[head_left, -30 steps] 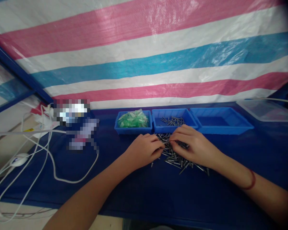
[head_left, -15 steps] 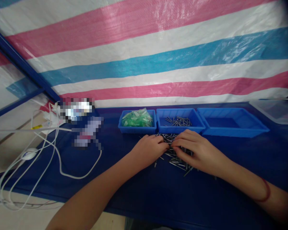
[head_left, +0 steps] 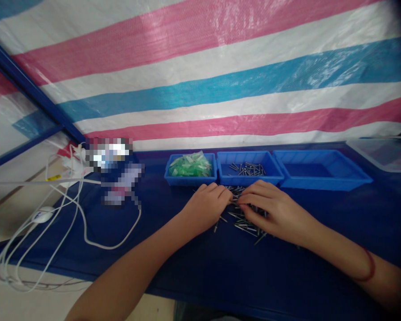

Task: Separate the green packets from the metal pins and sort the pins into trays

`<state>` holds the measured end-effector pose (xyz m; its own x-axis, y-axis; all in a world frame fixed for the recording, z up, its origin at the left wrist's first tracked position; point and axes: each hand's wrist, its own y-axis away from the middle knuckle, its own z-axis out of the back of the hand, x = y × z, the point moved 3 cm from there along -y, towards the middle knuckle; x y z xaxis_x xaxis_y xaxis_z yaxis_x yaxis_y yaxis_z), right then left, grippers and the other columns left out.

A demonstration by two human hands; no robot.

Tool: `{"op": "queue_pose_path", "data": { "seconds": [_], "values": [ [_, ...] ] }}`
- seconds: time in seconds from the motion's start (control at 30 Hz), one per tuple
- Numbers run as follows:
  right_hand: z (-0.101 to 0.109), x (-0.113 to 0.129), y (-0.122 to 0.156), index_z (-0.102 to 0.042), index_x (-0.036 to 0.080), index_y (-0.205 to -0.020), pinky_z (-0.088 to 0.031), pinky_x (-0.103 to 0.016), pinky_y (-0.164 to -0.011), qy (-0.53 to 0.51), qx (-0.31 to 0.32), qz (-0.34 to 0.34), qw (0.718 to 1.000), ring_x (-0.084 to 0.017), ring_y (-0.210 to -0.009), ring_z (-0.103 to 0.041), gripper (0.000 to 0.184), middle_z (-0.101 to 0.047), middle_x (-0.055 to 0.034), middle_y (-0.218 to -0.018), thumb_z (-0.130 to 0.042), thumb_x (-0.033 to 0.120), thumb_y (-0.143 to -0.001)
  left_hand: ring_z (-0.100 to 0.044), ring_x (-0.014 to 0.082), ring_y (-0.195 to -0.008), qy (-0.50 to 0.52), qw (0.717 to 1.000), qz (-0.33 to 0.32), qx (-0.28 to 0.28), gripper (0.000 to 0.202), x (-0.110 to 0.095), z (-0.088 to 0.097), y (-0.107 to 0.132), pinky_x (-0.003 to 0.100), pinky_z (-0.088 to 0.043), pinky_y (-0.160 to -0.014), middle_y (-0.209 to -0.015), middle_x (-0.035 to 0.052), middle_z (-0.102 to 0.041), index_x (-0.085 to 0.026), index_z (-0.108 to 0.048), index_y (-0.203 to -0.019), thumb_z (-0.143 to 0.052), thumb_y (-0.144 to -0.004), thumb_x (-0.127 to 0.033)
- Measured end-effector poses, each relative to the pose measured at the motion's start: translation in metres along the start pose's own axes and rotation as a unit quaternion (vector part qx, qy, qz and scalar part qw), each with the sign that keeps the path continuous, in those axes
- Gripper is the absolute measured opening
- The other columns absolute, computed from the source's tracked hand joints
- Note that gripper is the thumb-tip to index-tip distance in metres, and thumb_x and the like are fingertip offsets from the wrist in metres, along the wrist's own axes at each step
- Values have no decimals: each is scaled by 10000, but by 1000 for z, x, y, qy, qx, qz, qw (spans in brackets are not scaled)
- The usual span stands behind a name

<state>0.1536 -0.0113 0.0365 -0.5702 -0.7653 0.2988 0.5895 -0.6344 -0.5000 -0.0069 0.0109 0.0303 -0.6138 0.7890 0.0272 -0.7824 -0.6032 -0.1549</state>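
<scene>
A loose heap of thin metal pins (head_left: 245, 226), nail- or rivet-like, lies on the blue table in front of the bins. My left hand (head_left: 209, 203) is at the heap's left side, palm down, its fingers curled and closed around a thin metal pin near the fingertips. From the right, my right hand (head_left: 269, 207) reaches over the heap with thumb and fingers pinched together near the left fingertips. A pin seems to bridge the small gap between the hands; its ends are hidden. More such pins lie in the middle blue bin (head_left: 250, 180) just behind.
Left of the middle bin, a blue bin (head_left: 190, 180) holds green and clear plastic packets (head_left: 192, 165). A third blue bin (head_left: 324, 183) stands at right, beside a clear plastic lid or tray (head_left: 381, 154). White cables (head_left: 110, 247) trail over the table's left part. A striped sheet (head_left: 200, 93) hangs behind.
My left hand has drawn slightly left, so the gap between the fingertips is a little wider. The right hand stays almost in place. The camera view has shifted slightly.
</scene>
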Motion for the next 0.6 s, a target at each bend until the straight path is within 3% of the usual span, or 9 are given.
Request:
{"op": "queue_pose_path", "data": {
  "seconds": [0.43, 0.6],
  "values": [
    [-5, -6, 4, -634, 194, -901, -429, -367, -738, 2, 13, -51, 999, -204, -819, -572, 150, -654, -64, -874, -491, 232, -923, -556, 171, -926, 190, 980, 34, -43, 158, 4, 8, -1, 310, -345, -790, -1047, 13, -652, -197, -577, -974, -461, -963, -304],
    [-3, -4, 4, -621, 196, -904, -440, -362, -746, -28, -10, -81, 996, -204, -830, -583, 129, -660, -62, -890, -503, 248, -915, -566, 165, -942, 232, 970, 33, -67, 127, 7, 7, -1, 298, -362, -818, -1029, 12, -653, -199, -578, -957, -498, -946, -298]
  ]
}}
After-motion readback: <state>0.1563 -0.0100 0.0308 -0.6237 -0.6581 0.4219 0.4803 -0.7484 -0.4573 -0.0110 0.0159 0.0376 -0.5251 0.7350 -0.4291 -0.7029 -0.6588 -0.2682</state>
